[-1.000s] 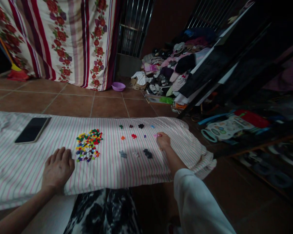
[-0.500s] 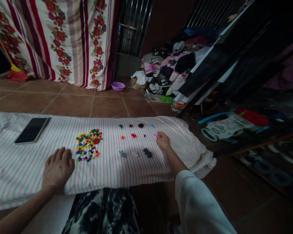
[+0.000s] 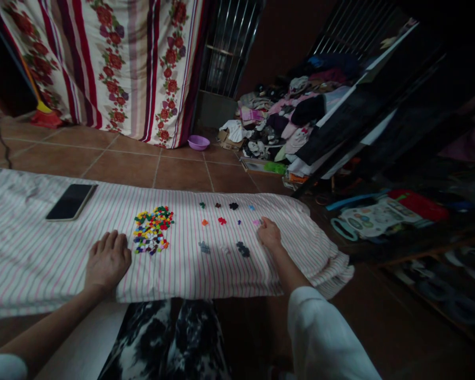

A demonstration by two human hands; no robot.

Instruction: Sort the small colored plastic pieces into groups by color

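View has tilted; left hand [image 3: 108, 260] flat, right hand [image 3: 269, 233] narrow at pink pieces [image 3: 256, 222], its hold and their long axis unclear.

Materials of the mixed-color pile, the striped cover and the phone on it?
Mixed-color pile: probably plastic; small pieces in solid, bright colors, finish too small to judge.
Striped cover: cloth, matte, judging by its soft folds and wrinkles.
Phone: likely glass front, dark and smooth; pale edge could be metal or plastic.
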